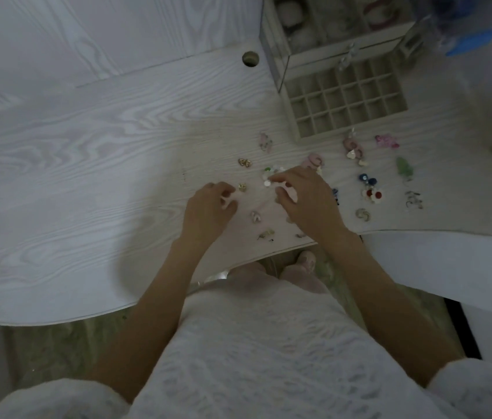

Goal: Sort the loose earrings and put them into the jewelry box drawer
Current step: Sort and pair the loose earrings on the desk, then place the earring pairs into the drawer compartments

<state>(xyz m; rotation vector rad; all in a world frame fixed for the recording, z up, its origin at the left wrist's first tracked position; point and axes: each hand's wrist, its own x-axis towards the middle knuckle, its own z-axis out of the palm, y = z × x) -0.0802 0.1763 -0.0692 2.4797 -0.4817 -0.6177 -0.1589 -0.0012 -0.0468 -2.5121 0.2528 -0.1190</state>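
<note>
Right hand [305, 198] curled down over the white-and-green sequin earring [272, 173], fingertips pinching at its discs, seemingly gripping it. Left hand [208, 207] loosely curled just beside the small gold earring [242, 187], touching or not impossible to tell, nothing visibly held. Spread across the white wood-grain desk [87, 146]: gold heart pair [244, 162], pink hoops [314, 160], blue cluster [367, 178], red-and-white flowers [373, 194], green drop [405, 167]. Beyond, the divided drawer [344, 101] pulled out of the jewelry box [329, 40], its compartments apparently empty. Best now: lift gently, keep the pair together, match before carrying, then set it down into a single compartment.
</note>
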